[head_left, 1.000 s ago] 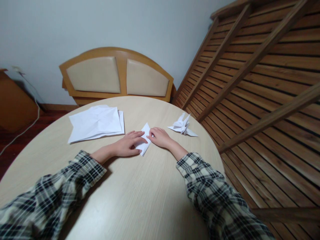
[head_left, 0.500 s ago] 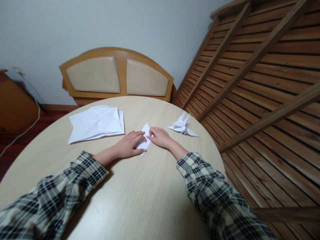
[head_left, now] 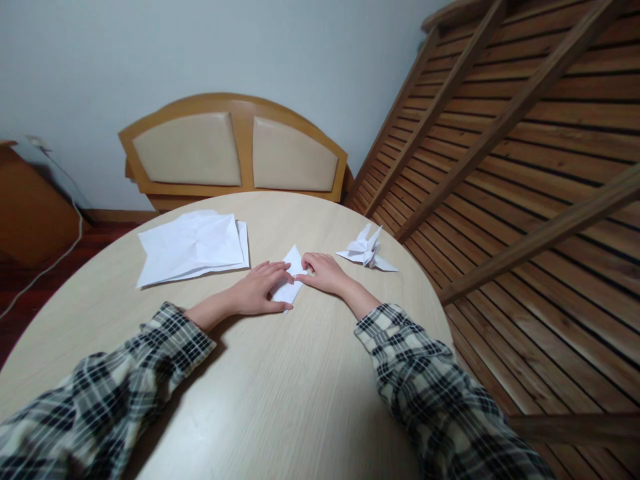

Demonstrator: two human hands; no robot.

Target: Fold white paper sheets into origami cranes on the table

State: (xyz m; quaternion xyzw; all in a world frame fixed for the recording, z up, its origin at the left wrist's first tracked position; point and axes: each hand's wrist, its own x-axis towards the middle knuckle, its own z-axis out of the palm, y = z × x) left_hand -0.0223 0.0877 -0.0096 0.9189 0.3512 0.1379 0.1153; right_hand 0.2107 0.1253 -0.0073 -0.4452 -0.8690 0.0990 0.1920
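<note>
A small folded white paper (head_left: 293,261) lies on the round pale wooden table (head_left: 280,387). My left hand (head_left: 257,290) rests flat on the paper's left part, fingers stretched out. My right hand (head_left: 325,272) has its fingers curled, and its fingertips press the paper's right edge. Both arms wear plaid sleeves.
A stack of creased white sheets (head_left: 193,245) lies at the far left of the table. A finished paper crane (head_left: 367,250) stands at the right, near the table's edge. Behind the table leans a padded wooden headboard (head_left: 233,150), and a slatted wooden frame (head_left: 525,147) slopes at the right.
My right hand's fingertips have slid slightly along the paper's right edge. My left hand has stayed flat on the paper.
</note>
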